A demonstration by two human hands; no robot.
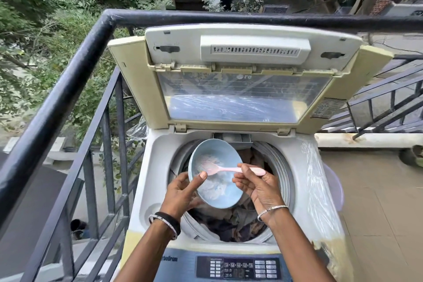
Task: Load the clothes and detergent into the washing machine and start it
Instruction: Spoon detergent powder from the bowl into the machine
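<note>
Head view: at lower centre of the frame, the left hand [182, 191] grips a blue bowl [207, 151] of detergent powder [214, 186] over the open washing machine [155, 167], with clothes [240, 224] lying inside. The right hand [259, 189] pinches a pink spoon [231, 169] whose tip is in the powder.

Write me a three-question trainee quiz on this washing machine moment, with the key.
1. True or false: the washer lid stands open.
2. The left hand holds the blue bowl. What does the right hand pinch: A, a cup; B, the pink spoon?
3. What already lies in the drum?

Key: 1 true. 2 B. 3 clothes.
</note>
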